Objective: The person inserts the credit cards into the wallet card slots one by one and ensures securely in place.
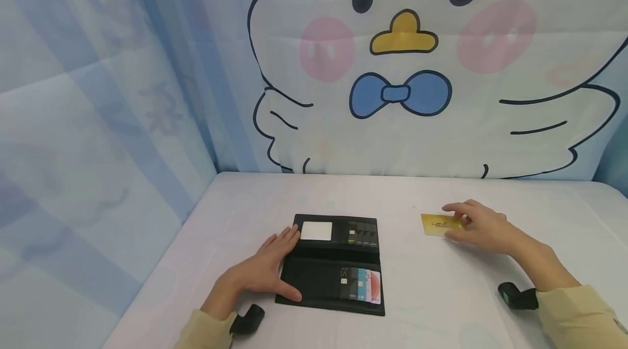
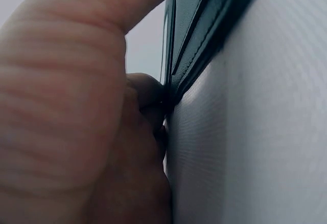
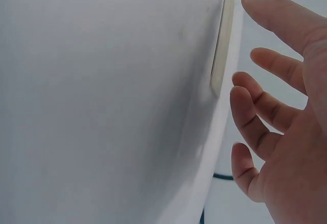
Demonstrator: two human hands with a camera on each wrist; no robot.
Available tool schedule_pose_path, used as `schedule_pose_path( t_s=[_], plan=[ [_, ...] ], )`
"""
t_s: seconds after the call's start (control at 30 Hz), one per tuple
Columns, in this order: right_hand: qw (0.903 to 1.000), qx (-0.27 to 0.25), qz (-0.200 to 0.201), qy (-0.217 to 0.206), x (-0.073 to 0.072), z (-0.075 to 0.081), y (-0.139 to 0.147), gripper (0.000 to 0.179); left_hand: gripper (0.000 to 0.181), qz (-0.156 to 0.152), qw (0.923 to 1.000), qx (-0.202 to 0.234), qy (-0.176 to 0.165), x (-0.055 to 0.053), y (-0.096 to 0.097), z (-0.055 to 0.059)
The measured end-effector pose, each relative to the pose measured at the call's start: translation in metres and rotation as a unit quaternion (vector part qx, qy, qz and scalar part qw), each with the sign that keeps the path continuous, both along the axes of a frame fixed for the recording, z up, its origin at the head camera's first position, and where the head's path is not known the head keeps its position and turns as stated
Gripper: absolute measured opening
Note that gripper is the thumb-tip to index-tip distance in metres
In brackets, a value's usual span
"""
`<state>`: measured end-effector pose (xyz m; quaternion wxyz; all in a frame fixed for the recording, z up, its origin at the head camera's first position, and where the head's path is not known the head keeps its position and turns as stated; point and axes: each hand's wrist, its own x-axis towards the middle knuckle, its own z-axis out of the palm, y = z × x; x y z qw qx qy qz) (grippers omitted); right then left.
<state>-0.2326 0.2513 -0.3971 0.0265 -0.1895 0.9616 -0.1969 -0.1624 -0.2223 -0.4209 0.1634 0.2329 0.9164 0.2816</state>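
Observation:
A black wallet (image 1: 314, 278) lies spread open on the table, with a white card (image 1: 316, 230) in its far half and several cards (image 1: 360, 284) in slots on the right of both halves. My left hand (image 1: 267, 267) rests on its left edge, fingers stretched and thumb on the near half. The left wrist view shows the wallet's stitched edge (image 2: 199, 35) beyond the hand (image 2: 61, 91). To the right, a gold card (image 1: 434, 223) lies flat. Over its right end hovers my right hand (image 1: 485, 229); in the right wrist view the loosely bent fingers (image 3: 276, 111) are apart from the card (image 3: 220, 55).
A white cloth covers the table (image 1: 407, 294). Behind it hangs a curtain (image 1: 333, 136) with a cartoon bird, and a blue and white curtain (image 1: 98, 120) runs along the left. Both wrists carry a black camera (image 1: 517, 295).

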Motion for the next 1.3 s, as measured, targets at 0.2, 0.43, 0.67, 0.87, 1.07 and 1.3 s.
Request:
schedule_pose_path(
  t_s=[0.2,0.43,0.67,0.87,1.07,1.3],
  plan=[
    [0.9996,0.014,-0.016,-0.016,-0.002,-0.003,0.016,0.06,0.127,0.0,1.0,0.0,0.001,0.0,0.0,-0.001],
    [0.999,0.011,-0.014,-0.041,-0.005,-0.004,0.02,0.06,0.127,0.004,1.0,0.0,-0.003,0.0,0.0,-0.001],
    [0.9977,0.004,-0.013,-0.066,-0.01,-0.002,0.021,0.055,0.127,0.005,1.0,-0.003,-0.001,-0.001,0.0,-0.001],
    [0.9959,-0.027,-0.009,-0.086,-0.012,-0.001,0.02,0.053,0.127,0.001,1.0,-0.002,-0.001,0.0,0.0,-0.001],
    [0.9954,-0.049,0.001,-0.082,-0.009,0.0,0.016,0.057,0.127,0.003,1.0,-0.007,-0.001,0.0,0.001,0.0],
    [0.9954,-0.053,0.007,-0.08,-0.003,-0.002,0.016,0.056,0.127,0.006,1.0,-0.005,-0.005,0.0,0.0,0.0]
  ],
)
